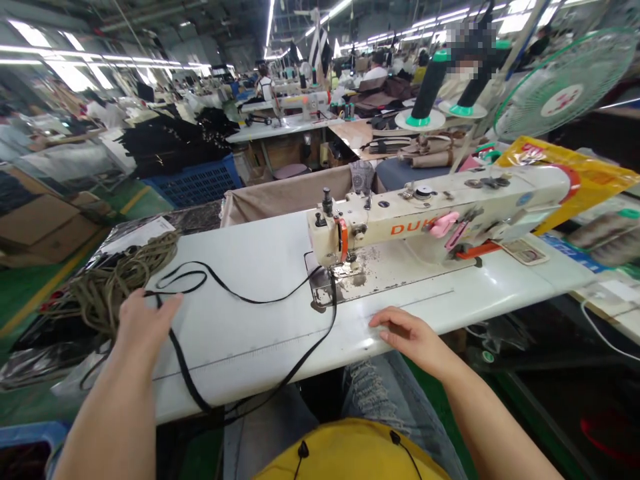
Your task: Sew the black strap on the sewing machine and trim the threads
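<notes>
On the left of the white sewing table [250, 240], my left hand [145, 320] lies over a narrow black strap [183, 367], thumb and index finger apart. Its other fingers are hidden. The strap makes a loop on the table, runs under the needle area of the sewing machine [370, 223] and hangs in a curve over the front edge. My right hand [403, 333] is by the table's front edge, to the right of the needle area. Its fingers are loosely bent, the thumb stands apart, and it holds nothing.
A bundle of olive cords [125, 273] lies beyond my left hand. Behind the table is a fabric-lined bin [280, 197]. Thread cones [430, 90], a green fan [565, 93] and a yellow plastic bag [560, 167] are at the right. Other people work farther back.
</notes>
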A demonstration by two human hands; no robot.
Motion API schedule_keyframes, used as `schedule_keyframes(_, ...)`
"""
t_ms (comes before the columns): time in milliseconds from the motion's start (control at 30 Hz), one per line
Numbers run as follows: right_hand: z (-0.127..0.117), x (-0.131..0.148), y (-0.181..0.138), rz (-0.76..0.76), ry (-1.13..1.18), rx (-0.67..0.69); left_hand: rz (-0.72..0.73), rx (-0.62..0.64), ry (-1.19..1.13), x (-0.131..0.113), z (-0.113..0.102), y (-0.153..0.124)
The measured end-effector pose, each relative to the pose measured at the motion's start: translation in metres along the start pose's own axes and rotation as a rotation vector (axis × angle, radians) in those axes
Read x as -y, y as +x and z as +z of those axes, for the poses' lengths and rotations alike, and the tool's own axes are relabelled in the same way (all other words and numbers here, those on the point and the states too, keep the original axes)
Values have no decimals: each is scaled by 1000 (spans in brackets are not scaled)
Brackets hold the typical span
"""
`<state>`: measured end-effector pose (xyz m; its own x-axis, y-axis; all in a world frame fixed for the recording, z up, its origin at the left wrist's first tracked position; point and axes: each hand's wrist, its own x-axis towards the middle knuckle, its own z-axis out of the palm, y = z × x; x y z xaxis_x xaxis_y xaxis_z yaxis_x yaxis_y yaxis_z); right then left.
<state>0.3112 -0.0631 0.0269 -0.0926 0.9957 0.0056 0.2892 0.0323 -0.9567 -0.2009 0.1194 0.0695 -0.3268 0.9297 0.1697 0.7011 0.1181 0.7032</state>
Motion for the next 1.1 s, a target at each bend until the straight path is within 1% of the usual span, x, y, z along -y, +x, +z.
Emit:
schedule_keyframes(67, 0, 0, 2, 9, -20, 9, 72, 12, 194, 3, 23, -21)
schedule_keyframes(133, 0, -1, 4, 23, -30, 14, 209, 64, 305, 3, 47, -46)
schedule_keyframes(200, 0, -2, 5, 34, -38, 18, 356, 98, 312, 1, 67, -69)
schedule_keyframes(267, -1, -3, 6, 43, -44, 20, 481, 145, 292, -2, 82, -88)
schedule_keyframes(367, -2, -4, 6, 48, -56, 16, 573, 271, 199, -11, 97, -111)
schedule_keyframes(467, -2, -7, 6, 40, -62, 4, 593, 341, 107, -23, 102, -135)
schedule_keyframes(567, -2, -10, 5, 28, -74, -13, 635, 411, 38, -39, 102, -165)
schedule_keyframes(667, -2, -13, 6, 18, -91, -9, 709, 508, 20, -54, 103, -196)
schedule_keyframes(733, -3, -14, 6, 12, -93, -2, 726, 541, 19, -61, 104, -211)
schedule_keyframes(800, -4, -16, 7, 4, -95, -3, 720, 548, 1, -66, 106, -220)
schedule_keyframes(933, -4, -17, 5, -35, -116, -13, 688, 540, -77, -70, 108, -227)
schedule_keyframes(1033, -2, -16, 4, -71, -142, -7, 647, 539, -148, -77, 107, -234)
schedule_keyframes(1100, -1, -15, 3, -94, -170, -5, 599, 561, -190, -82, 105, -242)
